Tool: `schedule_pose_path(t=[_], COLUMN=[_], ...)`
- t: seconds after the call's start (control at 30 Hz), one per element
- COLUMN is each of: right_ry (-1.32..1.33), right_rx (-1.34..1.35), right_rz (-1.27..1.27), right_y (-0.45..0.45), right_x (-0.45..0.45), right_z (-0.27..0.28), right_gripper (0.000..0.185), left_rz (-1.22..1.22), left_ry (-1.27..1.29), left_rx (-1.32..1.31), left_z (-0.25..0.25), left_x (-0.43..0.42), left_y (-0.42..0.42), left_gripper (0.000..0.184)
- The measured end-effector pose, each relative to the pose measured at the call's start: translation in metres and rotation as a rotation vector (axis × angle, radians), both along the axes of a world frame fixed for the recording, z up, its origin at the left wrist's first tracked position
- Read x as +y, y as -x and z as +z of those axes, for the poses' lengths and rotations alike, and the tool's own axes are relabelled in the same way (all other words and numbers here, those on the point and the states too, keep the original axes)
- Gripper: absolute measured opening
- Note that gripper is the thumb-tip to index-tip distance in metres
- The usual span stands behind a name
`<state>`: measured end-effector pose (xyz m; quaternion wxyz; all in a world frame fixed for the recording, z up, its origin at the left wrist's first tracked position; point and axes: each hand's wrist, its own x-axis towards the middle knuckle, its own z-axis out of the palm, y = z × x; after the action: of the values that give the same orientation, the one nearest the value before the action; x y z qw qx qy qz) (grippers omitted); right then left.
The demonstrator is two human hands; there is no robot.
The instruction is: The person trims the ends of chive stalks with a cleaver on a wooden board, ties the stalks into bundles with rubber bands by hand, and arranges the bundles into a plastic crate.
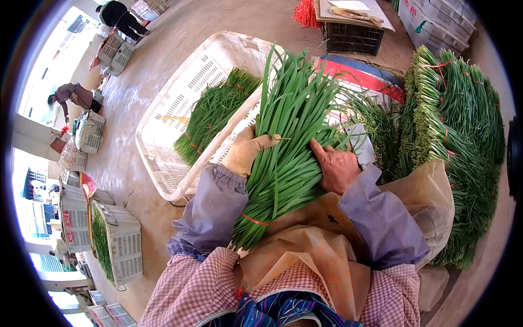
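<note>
A large bunch of long green leaves (289, 163), tied near its lower end with a red band, lies across my lap over a tan plastic apron (305, 250). My left hand (246, 151), in a pale glove, is wrapped round the left side of the bunch, its thumb on top. Against the right side rests my bare right hand (333, 166), its index finger pointing into the leaves and the other fingers partly curled; whether it pinches a leaf is too small to tell. A white crate (163, 131) holding tied bundles (210, 117) stands beyond my left hand.
Banded green bundles (457, 125) are stacked high on the right. Loose leaves (376, 122) lie beside a pale metallic object (362, 143). A black crate (353, 39) bears a board. More crates (124, 240) stand at left, where two people (76, 98) bend over.
</note>
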<state>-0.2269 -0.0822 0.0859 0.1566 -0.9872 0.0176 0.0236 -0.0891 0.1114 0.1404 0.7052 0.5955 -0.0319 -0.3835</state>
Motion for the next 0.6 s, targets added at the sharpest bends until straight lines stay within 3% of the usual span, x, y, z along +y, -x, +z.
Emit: schedule_pose_path(t=[0.1, 0.17, 0.2, 0.23, 0.27, 0.3, 0.33, 0.43, 0.5, 0.6], right_ry=[-0.041, -0.093, -0.097, -0.102, -0.159, -0.161, -0.164, -0.153, -0.141, -0.205], right_rx=[-0.037, -0.200, -0.266, -0.332, -0.235, -0.225, -0.216, -0.228, -0.138, -0.290], right_rz=[0.037, 0.098, 0.122, 0.149, 0.159, 0.165, 0.171, 0.174, 0.152, 0.199], right_y=[0.005, 0.008, 0.010, 0.012, 0.015, 0.017, 0.020, 0.028, 0.030, 0.028], right_x=[0.000, -0.003, -0.002, -0.002, -0.001, 0.000, 0.002, 0.008, 0.013, 0.015], right_z=[-0.007, -0.020, -0.031, -0.036, -0.027, -0.026, -0.027, -0.043, -0.054, -0.041], right_gripper=[0.084, 0.085, 0.086, 0.087, 0.090, 0.086, 0.083, 0.079, 0.078, 0.067], left_rz=[-0.208, -0.099, 0.041, 0.190, 0.341, 0.409, 0.272, -0.327, -0.654, -0.848], left_ry=[-0.184, -0.024, -0.166, -0.188, -0.214, -0.234, -0.417, -0.986, -0.964, -0.963], left_rx=[-0.474, -0.729, -0.898, -0.943, -0.983, -1.040, -1.124, -1.060, -0.823, -0.961], left_z=[0.009, 0.038, 0.043, 0.057, 0.071, 0.078, 0.087, 0.095, 0.079, 0.060], left_x=[0.002, 0.002, 0.014, 0.022, 0.030, 0.042, 0.065, 0.108, 0.110, 0.087], left_y=[-0.001, 0.015, 0.013, 0.017, 0.021, 0.020, 0.020, 0.034, 0.040, 0.066], left_gripper=[0.045, 0.066, 0.082, 0.085, 0.089, 0.079, 0.070, 0.073, 0.087, 0.096])
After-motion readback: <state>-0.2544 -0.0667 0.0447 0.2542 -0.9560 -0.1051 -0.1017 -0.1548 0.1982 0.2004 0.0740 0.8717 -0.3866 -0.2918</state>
